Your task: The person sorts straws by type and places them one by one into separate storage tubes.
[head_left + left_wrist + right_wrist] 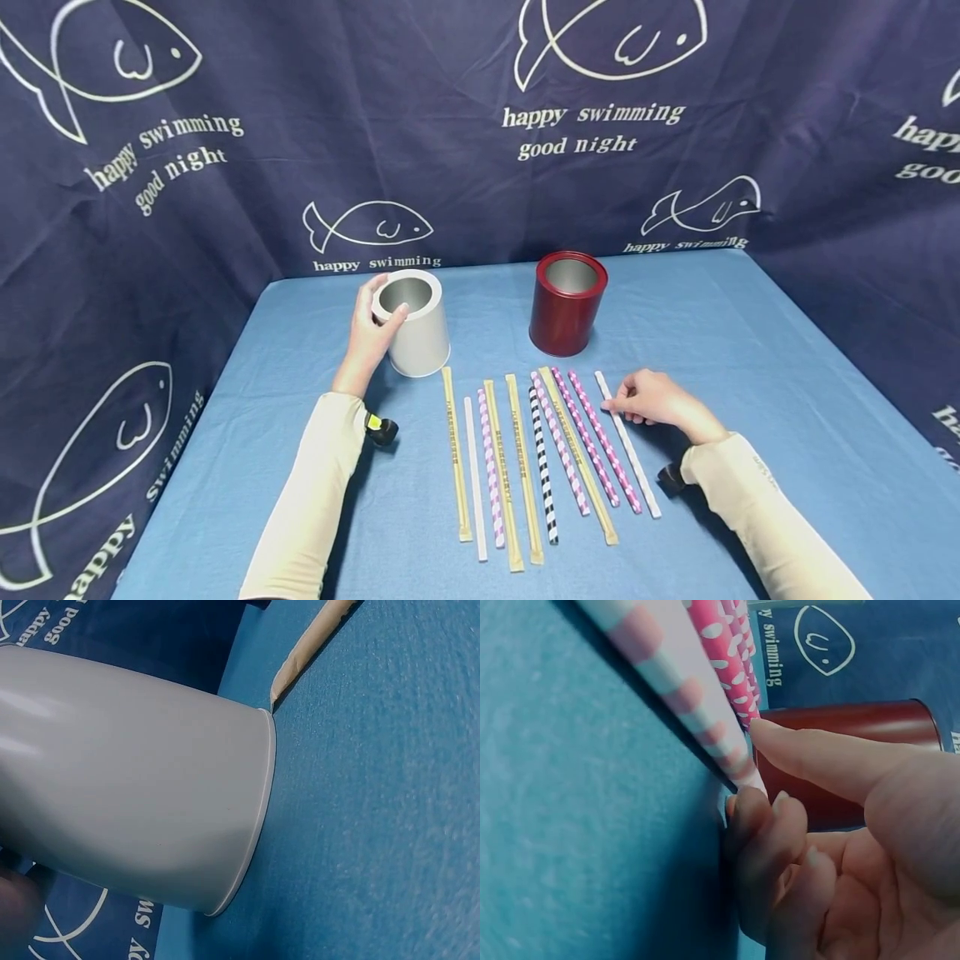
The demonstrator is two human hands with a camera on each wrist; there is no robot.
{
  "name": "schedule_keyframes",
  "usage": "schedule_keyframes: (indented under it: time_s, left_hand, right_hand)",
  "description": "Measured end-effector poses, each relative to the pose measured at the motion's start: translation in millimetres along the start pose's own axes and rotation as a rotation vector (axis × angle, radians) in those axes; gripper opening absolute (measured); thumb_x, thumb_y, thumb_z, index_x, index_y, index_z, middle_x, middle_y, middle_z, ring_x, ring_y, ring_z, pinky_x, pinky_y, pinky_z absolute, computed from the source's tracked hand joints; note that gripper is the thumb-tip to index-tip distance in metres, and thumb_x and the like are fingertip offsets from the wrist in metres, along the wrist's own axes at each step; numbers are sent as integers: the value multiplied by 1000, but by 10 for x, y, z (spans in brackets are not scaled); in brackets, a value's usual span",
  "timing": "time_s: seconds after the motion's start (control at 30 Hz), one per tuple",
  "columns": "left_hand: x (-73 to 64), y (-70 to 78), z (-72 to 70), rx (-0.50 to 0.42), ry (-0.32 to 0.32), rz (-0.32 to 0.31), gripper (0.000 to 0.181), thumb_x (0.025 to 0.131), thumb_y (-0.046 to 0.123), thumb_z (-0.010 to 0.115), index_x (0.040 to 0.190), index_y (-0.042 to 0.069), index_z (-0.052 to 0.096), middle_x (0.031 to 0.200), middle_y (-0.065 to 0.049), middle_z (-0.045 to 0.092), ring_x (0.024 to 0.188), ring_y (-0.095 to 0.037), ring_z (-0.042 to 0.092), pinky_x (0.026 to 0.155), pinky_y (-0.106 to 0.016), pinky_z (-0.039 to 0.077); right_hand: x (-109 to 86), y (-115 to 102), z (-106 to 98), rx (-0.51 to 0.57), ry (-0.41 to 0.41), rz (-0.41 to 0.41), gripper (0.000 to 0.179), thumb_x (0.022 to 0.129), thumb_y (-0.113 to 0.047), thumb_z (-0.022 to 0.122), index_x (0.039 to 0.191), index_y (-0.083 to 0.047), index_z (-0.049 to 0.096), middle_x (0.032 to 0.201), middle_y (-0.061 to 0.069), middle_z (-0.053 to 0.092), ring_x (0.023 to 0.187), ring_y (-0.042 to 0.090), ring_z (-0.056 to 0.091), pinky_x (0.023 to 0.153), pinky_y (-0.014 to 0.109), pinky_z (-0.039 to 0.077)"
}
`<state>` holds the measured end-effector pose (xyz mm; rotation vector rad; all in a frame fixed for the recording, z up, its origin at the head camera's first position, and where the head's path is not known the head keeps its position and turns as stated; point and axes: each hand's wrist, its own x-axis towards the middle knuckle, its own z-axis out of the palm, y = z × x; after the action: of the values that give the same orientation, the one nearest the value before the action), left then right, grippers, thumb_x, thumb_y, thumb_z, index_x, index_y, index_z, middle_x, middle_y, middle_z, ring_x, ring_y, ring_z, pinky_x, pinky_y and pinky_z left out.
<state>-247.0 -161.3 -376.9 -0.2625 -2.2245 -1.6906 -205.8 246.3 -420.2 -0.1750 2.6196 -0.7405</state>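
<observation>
My left hand [372, 327] holds the white can [420, 340] by its upper left side, the thumb over the rim and the fingers behind it. In the left wrist view the can's smooth wall [142, 772] fills the left half, its base edge at the blue cloth. My right hand [652, 398] is at the rightmost straw, a pale striped paper straw [633, 454], near its far end. In the right wrist view thumb and fingertips pinch around the end of that straw [682, 697], which shows faint pink bands.
Left of it lie several more straws: pink dotted ones [603, 442], a black-and-white striped one [543, 467], and tan paper-wrapped ones [525, 471]. An open dark red can [564, 321] stands behind them. Dark blue fish-print cloth [465, 167] hangs behind the blue table [787, 367].
</observation>
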Motion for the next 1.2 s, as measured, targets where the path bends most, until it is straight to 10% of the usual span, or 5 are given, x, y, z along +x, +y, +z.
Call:
schedule_keyframes:
  time_s: [0.9, 1.2]
  left_hand:
    - [-9, 12, -8, -1, 0, 42, 61, 84, 7, 59, 139, -11, 38, 140, -29, 40, 124, -38, 42, 103, -35, 34]
    - [-9, 1, 2, -12, 5, 43, 61, 85, 7, 60, 139, -12, 38, 141, -31, 39, 125, -40, 41, 106, -42, 34]
  right_hand:
    - [-39, 8, 89, 35, 109, -58, 14, 90, -15, 58, 79, -6, 62, 65, 0, 63, 60, 11, 58, 54, 26, 51]
    - [-7, 62, 75, 238, 159, -81, 17, 90, -9, 52, 91, 3, 63, 72, 4, 69, 64, 8, 63, 56, 28, 57]
